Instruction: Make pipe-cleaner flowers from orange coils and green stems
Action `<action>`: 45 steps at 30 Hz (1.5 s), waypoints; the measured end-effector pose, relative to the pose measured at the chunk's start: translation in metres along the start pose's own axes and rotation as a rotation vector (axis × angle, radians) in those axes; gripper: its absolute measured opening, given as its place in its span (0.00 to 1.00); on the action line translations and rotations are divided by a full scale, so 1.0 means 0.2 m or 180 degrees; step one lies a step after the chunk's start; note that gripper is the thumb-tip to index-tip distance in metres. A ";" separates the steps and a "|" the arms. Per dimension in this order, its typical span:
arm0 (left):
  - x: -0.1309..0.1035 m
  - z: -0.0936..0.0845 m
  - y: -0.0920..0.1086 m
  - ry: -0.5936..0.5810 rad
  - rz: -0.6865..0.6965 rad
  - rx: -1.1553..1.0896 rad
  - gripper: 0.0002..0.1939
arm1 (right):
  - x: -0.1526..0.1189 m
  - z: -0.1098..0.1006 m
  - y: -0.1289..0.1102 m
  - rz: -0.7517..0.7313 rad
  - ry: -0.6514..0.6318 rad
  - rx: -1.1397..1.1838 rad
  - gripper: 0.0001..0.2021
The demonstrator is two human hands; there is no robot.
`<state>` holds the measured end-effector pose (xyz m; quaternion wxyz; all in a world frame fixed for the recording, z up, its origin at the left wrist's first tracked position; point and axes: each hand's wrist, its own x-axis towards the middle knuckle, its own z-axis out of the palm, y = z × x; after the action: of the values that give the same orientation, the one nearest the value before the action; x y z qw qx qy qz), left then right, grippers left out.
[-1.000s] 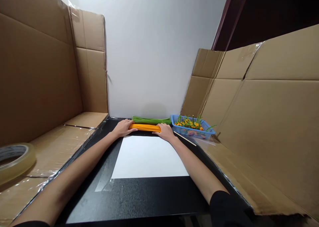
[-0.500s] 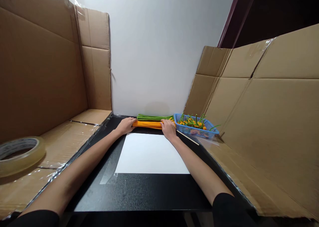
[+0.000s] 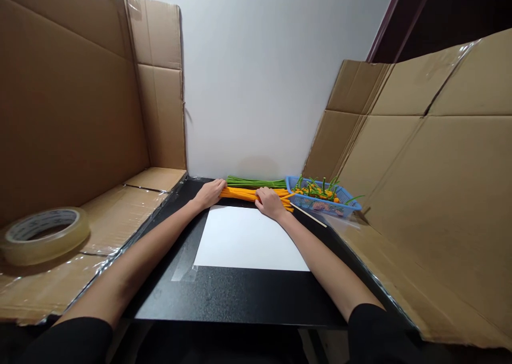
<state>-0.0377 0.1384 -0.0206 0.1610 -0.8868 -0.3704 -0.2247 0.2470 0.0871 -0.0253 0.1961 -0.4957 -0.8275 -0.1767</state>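
A bundle of orange stems [image 3: 240, 193] lies crosswise behind a white sheet [image 3: 252, 239] on the black table. Its left end is in my left hand [image 3: 212, 193], the fingers closed round it. Farther right, my right hand [image 3: 271, 201] grips the same bundle, whose right ends fan out past the hand. Behind it lies a bundle of green stems [image 3: 256, 183], untouched. To the right, a blue basket [image 3: 340, 210] holds green and orange pieces [image 3: 316, 189]. A thin pale stick [image 3: 308, 215] lies just in front of the basket.
A large roll of clear tape [image 3: 46, 236] rests on cardboard at the left. Cardboard walls [image 3: 160, 87] rise on both sides, and a pale wall stands behind. A strip of clear tape [image 3: 184, 268] is at the sheet's near left corner.
The view has shifted, so the scene sits slightly right and higher. My right hand has moved left along the orange bundle, and its right ends have spread apart.
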 end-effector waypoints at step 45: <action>0.00 0.03 0.02 -0.0047 -0.0138 -0.0309 0.13 | -0.03 -0.08 -0.01 0.0589 -0.0361 -0.0573 0.16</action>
<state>-0.0340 0.1375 -0.0261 0.1101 -0.8870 -0.3794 -0.2392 0.2501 0.0746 -0.0147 0.1191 -0.5946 -0.7688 -0.2030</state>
